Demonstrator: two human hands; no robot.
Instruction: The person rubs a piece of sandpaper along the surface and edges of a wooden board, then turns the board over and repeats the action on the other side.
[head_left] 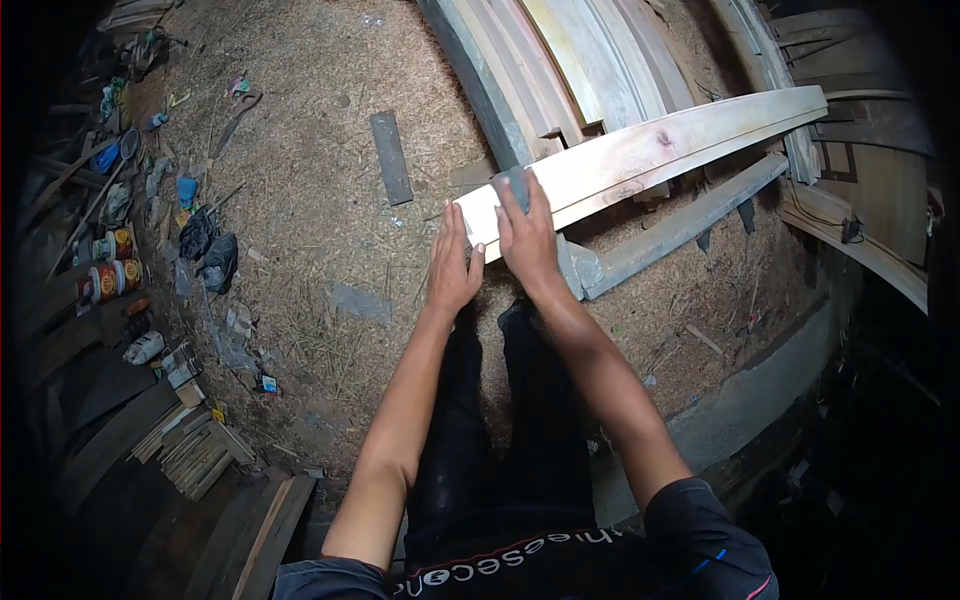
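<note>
Plank [650, 150], pale and long, is lying on a grey beam [690, 220] and running from the scene's middle to the far right. Near left, wood strips [195, 455] are sitting stacked. The left hand [452, 265] is resting open and flat against the plank's near end. The right hand [525, 240], fingers extended, is pressing a grey pad [515, 180] onto the plank. Farther left, 2 tins [105, 280] are standing; their contents cannot be told. Curved boards [560, 70] are lying at the far side.
</note>
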